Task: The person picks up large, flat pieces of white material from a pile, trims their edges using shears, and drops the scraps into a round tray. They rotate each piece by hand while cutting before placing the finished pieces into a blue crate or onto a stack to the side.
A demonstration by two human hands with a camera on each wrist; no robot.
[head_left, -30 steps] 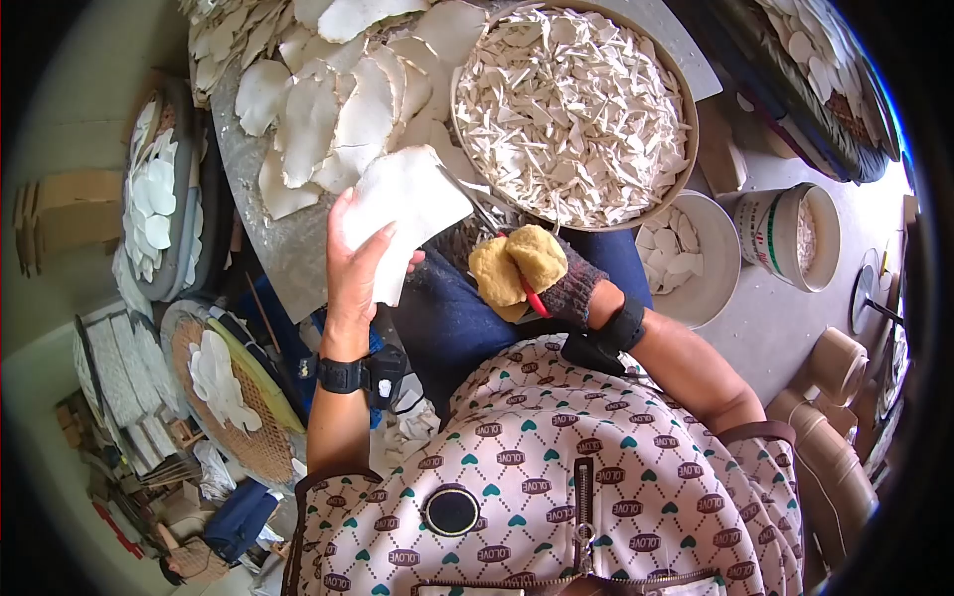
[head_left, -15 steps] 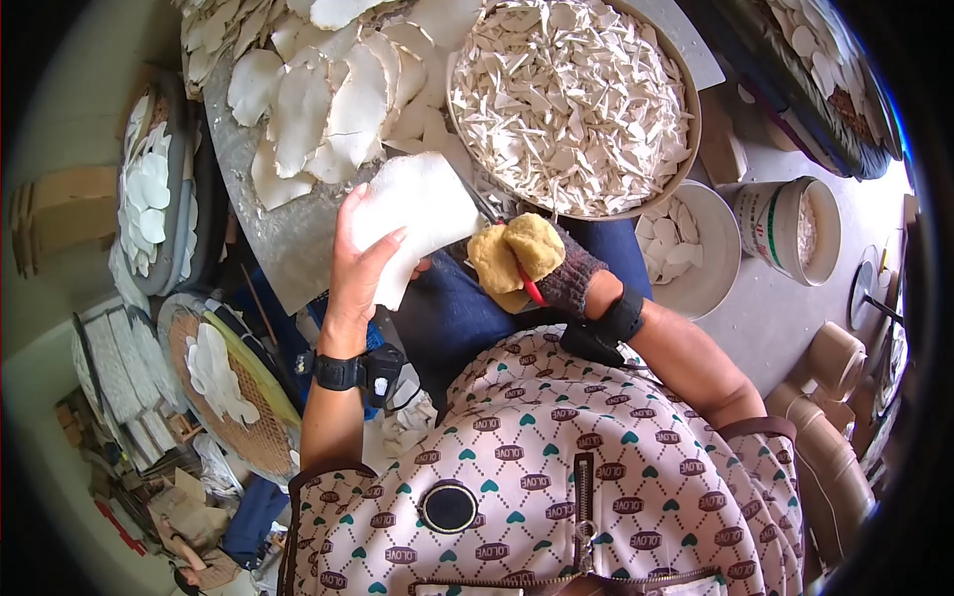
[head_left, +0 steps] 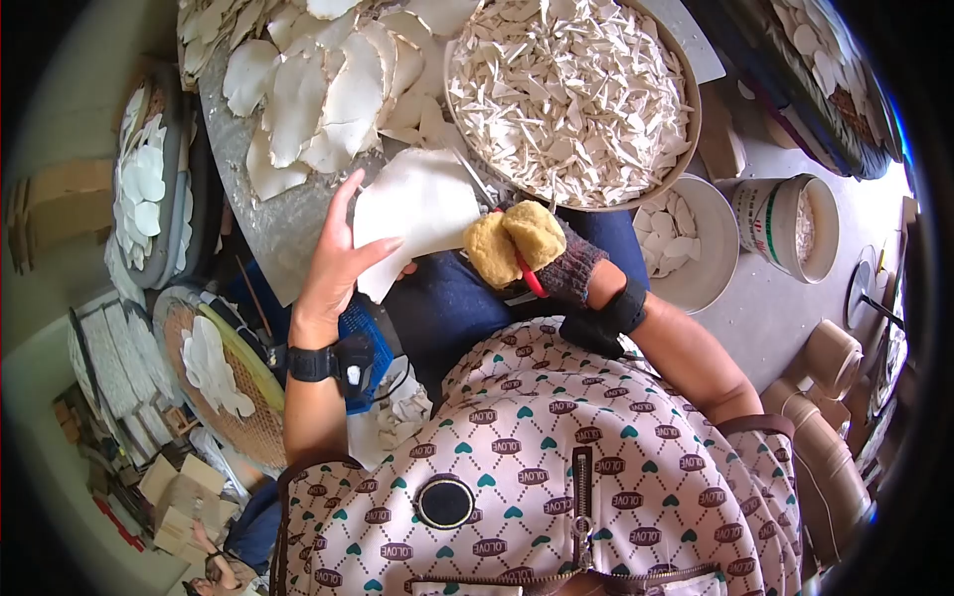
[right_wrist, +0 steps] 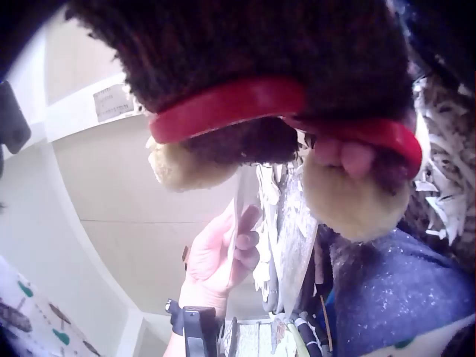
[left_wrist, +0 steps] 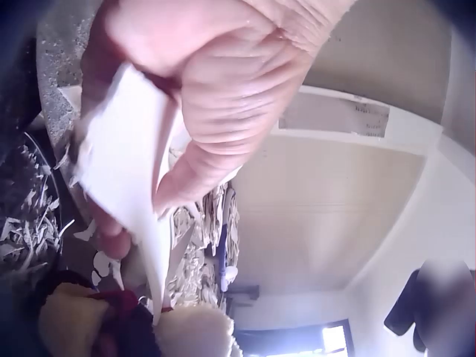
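My bare left hand [head_left: 333,260] pinches a thin white flat sheet [head_left: 422,207] between thumb and fingers. In the left wrist view the thumb [left_wrist: 197,175] presses one face of the sheet, with fingertips behind it. My right hand [head_left: 576,270], in a dark knitted glove, grips scissors with red handles [head_left: 532,280]. Yellow foam padding [head_left: 492,250] wraps the handles. The scissor blades [head_left: 474,179] lie along the sheet's right edge. In the right wrist view the red loops [right_wrist: 230,108] cross the glove, and the sheet appears edge-on beyond them.
A large round container [head_left: 693,129] full of white offcuts stands ahead. To its left, irregular white sheets [head_left: 348,94] overlap on a grey board [head_left: 234,189]. A white bucket [head_left: 720,263] with trimmed pieces and a tipped pail [head_left: 770,223] sit at right. A blue basket [head_left: 363,323] is by my left wrist.
My left hand has shifted slightly left, its index finger straighter and its thumb lower on the sheet. The sheet has turned a little beside the scissors. The right hand stays nearly in place.
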